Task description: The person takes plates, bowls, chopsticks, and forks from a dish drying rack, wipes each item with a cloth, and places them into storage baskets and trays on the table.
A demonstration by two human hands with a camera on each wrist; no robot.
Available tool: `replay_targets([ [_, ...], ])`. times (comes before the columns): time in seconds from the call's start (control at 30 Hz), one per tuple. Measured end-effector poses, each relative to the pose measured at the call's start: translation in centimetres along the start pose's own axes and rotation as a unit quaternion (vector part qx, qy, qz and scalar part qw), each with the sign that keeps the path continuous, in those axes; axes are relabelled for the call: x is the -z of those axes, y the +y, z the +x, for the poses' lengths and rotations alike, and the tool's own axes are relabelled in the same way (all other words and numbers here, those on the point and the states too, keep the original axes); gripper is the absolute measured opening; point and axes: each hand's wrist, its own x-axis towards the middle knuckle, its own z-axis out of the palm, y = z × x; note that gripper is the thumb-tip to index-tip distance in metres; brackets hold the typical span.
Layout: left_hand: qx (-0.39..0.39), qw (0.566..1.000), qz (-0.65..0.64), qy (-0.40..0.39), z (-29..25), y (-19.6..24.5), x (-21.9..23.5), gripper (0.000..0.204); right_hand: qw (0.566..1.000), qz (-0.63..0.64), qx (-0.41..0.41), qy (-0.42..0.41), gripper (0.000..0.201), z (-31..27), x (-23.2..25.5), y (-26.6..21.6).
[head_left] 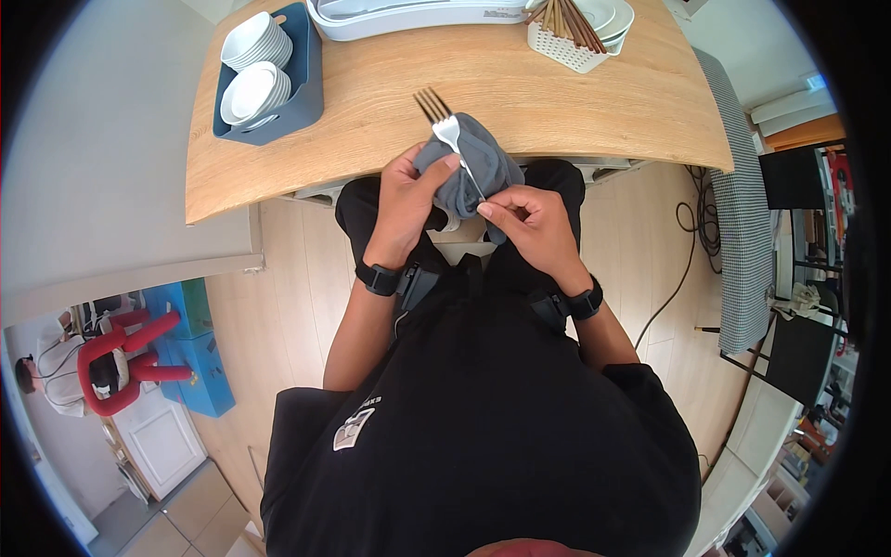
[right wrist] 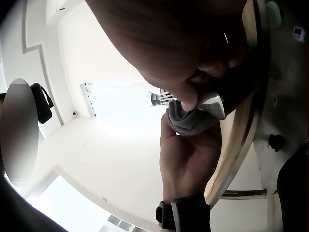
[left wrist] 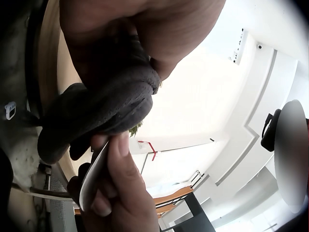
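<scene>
A metal fork [head_left: 447, 132] points its tines up and to the left over the near edge of the table. Bunched beneath it is a grey cloth [head_left: 487, 148]. My left hand [head_left: 406, 200] grips the cloth, its thumb lying across the fork near the neck. With thumb and fingers, my right hand [head_left: 536, 225] pinches the end of the handle. Folds of the cloth [left wrist: 101, 106] fill the left hand in the left wrist view, and the handle end [left wrist: 94, 179] shows in the right fingers. The left palm is mostly hidden by cloth.
On the wooden table [head_left: 399, 74], a blue-grey bin [head_left: 302, 102] with stacked white bowls stands at the left. A white tray [head_left: 418, 20] lies at the back. A white basket [head_left: 566, 51] holds chopsticks and plates at the right. Black cables [head_left: 703, 223] hang at the right.
</scene>
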Motion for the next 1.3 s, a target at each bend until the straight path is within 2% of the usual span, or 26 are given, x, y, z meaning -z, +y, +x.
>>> replay_targets([
  [0.13,0.015,0.999,0.042,-0.02,-0.1,-1.1,-0.1,0.021,1.0,-0.016,0.003,0.024,0.017,0.2,0.2,0.0],
  [0.3,-0.011,1.0,-0.011,-0.002,0.1,-0.5,-0.3,0.023,0.998,-0.045,-0.001,0.042,0.018,-0.2,0.2,0.4],
  [0.4,-0.013,0.999,-0.04,0.016,0.2,0.2,-0.1,0.024,0.995,-0.096,0.024,0.022,0.016,-0.3,0.1,0.5],
  [0.47,-0.01,0.999,-0.033,0.015,0.3,0.1,0.1,0.023,0.985,-0.149,0.081,0.011,0.015,-0.3,-0.2,0.6],
  [0.67,-0.004,1.0,0.007,0.001,0.1,-0.7,0.1,0.021,0.982,-0.18,0.044,0.019,0.016,-0.2,-0.5,0.4],
  [0.8,-0.011,1.0,0.021,0.006,0.1,-0.7,-0.2,0.02,0.988,-0.15,0.024,0.017,0.016,-0.1,0.0,0.2],
  [0.87,-0.014,1.0,0.022,0.003,0.1,-0.3,-0.4,0.021,0.993,-0.083,0.033,0.079,0.016,0.3,1.0,-0.1],
  [0.93,-0.016,0.983,0.175,-0.053,-0.5,0.3,-0.6,0.024,0.989,-0.051,0.045,0.13,0.016,0.7,2.0,-1.0],
  [0.97,-0.014,0.983,0.175,-0.055,-0.7,0.3,-0.9,0.024,0.988,-0.052,0.048,0.135,0.015,1.0,2.4,-1.2],
  [1.03,-0.006,0.951,0.288,-0.111,-1.1,0.3,-1.4,0.028,0.987,-0.053,0.049,0.144,0.015,1.3,2.8,-1.3],
  [1.07,-0.005,0.951,0.287,-0.114,-1.2,0.3,-1.7,0.028,0.985,-0.074,0.081,0.137,0.013,1.6,2.6,-1.5],
  [1.13,-0.044,0.916,0.368,-0.153,-1.3,0.3,-2.2,0.03,0.98,-0.095,0.113,0.132,0.01,1.8,2.5,-1.6],
  [1.23,-0.034,0.924,0.343,-0.168,-1.2,0.1,-2.0,0.028,0.983,-0.08,0.112,0.121,0.01,1.8,2.8,-1.4],
  [1.3,-0.024,0.931,0.323,-0.169,-1.3,0.1,-1.8,0.029,0.974,-0.08,0.134,0.163,0.008,1.9,3.5,-1.0],
])
